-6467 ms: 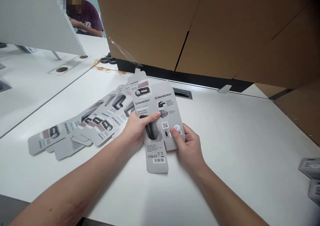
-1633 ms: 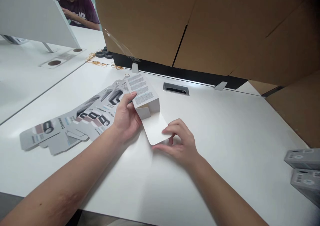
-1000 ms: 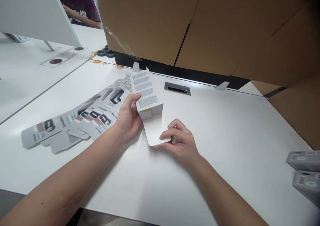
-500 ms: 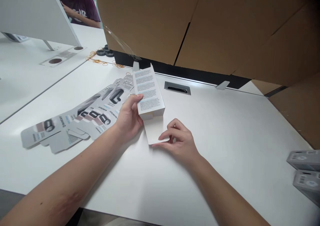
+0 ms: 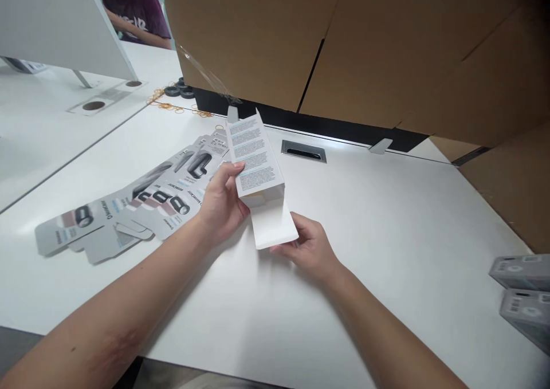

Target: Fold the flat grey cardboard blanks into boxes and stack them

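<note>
A small white printed carton (image 5: 258, 158) is held up over the table, its text panel facing me and its near end open. My left hand (image 5: 224, 200) is closed around the carton's left side, the thumb on the text panel. An end flap (image 5: 272, 226) hangs out toward me, showing its plain white inside. At the flap's lower right edge, my right hand (image 5: 307, 243) is closed, with the fingers partly hidden behind the flap. Beside my left hand, several flat unfolded cartons (image 5: 141, 197) with product pictures lie fanned out on the table.
The white table (image 5: 387, 274) has a metal-framed cable slot (image 5: 303, 152). A large cardboard panel (image 5: 258, 34) stands along the back. Two grey boxes (image 5: 524, 314) sit at right. Rubber bands (image 5: 167, 107) and black rings (image 5: 174, 91) lie at back left; another person (image 5: 140, 16) sits beyond.
My right hand's fingers have moved from the top of the flap to behind its right edge, so more of its white inside shows. The left hand keeps its hold.
</note>
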{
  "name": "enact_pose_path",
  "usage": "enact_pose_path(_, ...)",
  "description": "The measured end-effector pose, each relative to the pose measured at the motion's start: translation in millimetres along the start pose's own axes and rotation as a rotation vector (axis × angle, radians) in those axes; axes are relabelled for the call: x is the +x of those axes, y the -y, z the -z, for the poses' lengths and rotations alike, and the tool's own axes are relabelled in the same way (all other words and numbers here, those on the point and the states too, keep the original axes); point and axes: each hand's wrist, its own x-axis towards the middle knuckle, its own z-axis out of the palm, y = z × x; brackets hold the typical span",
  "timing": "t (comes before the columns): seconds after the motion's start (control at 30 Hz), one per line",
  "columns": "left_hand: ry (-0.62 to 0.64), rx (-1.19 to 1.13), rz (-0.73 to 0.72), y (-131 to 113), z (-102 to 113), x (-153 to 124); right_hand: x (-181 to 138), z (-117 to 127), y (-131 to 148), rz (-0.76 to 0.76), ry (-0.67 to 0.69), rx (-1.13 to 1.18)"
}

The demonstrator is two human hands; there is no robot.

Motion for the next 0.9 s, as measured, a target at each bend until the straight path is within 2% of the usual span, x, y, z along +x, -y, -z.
enact_pose_path(0.17,-0.01,-0.015,-0.002,0.9,1.3,0.4,-2.1,-0.2,1.0,0.072,0.008,0.006)
enact_pose_path(0.37,0.003,0.002,0.01,2.5,4.8,0.0,-6.3,0.0,7.5,-0.01,0.05,0.004)
enact_pose_path(0.9,0.022,-0.013,0.017,0.1,5.2,0.3,-7.1,2.2,11.6,-0.04,-0.036,-0.044)
